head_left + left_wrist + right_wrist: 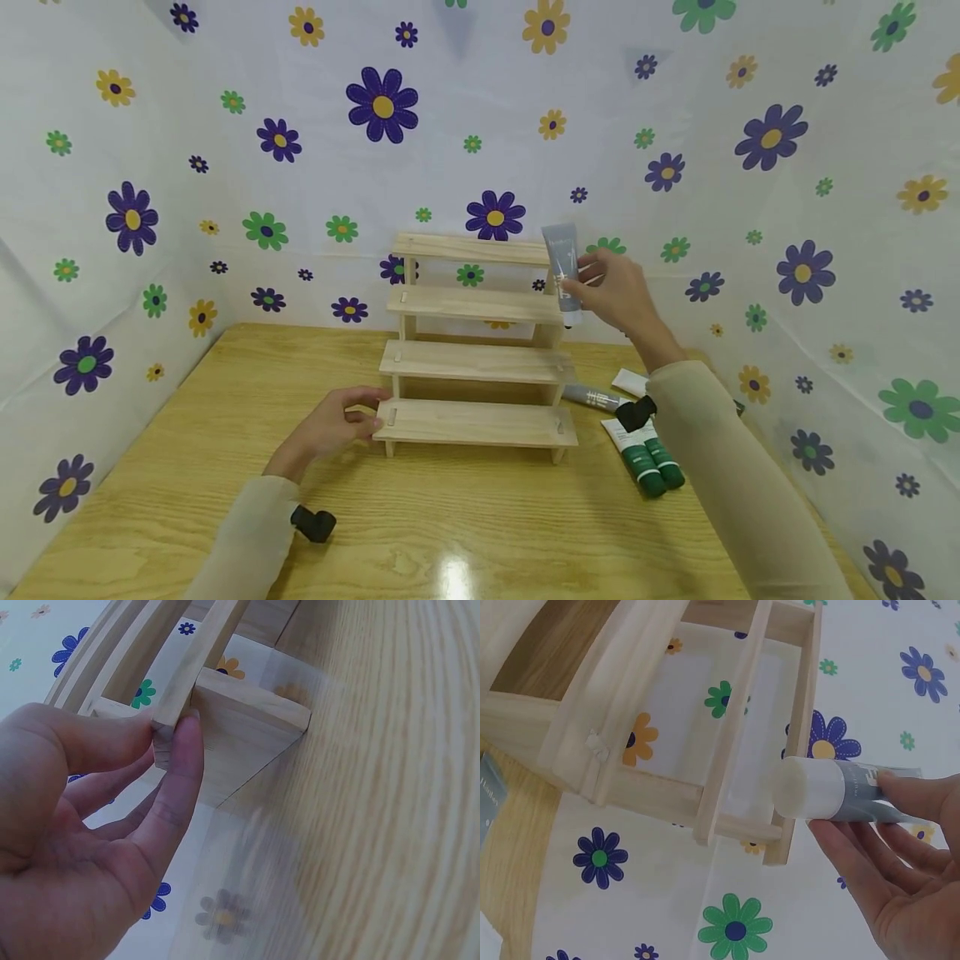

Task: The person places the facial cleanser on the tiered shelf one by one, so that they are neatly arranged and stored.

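Fingers of the right hand (622, 292): pinching the grey tube (562, 258), thumb on one side, nearer the cap than the flat end.
Fingers of the left hand (337, 427): gripping the left end of the lowest step (472, 423) of the wooden stand (480, 360).
Grey tube's place: in the air by the right end of the stand's upper steps; whether it touches them, I cannot tell.
Grey tube's handling: probably light, soft-walled and smooth, not fragile; the firmer hold is likely low on the body, beside the stiff cap.
Grey tube's look: grey-blue, pale lettering, flat crimped end up, white round cap down, slightly tilted.
Table (375, 533), right of the stand: a second grey tube (592, 397), a partly hidden white tube (628, 382), two green-and-white tubes (637, 461).
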{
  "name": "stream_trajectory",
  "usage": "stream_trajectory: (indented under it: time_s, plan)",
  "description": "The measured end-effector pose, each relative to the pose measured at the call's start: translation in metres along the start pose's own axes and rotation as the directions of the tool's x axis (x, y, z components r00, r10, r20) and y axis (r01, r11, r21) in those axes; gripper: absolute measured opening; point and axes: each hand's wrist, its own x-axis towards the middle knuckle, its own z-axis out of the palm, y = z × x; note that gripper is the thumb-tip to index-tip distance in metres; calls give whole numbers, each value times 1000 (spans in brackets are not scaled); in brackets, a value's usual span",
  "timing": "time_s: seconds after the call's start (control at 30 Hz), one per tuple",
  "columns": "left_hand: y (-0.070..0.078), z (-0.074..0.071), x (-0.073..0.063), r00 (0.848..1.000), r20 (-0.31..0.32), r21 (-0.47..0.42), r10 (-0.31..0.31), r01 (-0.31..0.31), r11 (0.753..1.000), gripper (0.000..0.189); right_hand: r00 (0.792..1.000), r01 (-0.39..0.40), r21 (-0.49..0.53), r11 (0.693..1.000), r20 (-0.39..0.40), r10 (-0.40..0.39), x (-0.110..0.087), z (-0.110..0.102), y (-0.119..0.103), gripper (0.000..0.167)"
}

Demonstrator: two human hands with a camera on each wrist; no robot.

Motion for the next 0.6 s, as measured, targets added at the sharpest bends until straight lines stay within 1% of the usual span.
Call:
stream_trajectory:
  time_s: [0.33, 0.43, 0.6]
  plan:
    - [-2, 0, 1, 1000, 7, -13, -9, 9, 1000, 48, 998, 8, 70, 998, -65, -4, 16, 10, -16, 45]
    - [-2, 0, 1, 1000, 6, -13, -13, 14, 1000, 48, 996, -15, 112, 994, -87, 25, 20, 15, -20, 45]
    - [-2, 0, 1, 1000, 5, -7, -13, 13, 1000, 48, 992, -44, 205, 978, -110, 68, 28, 21, -24, 43]
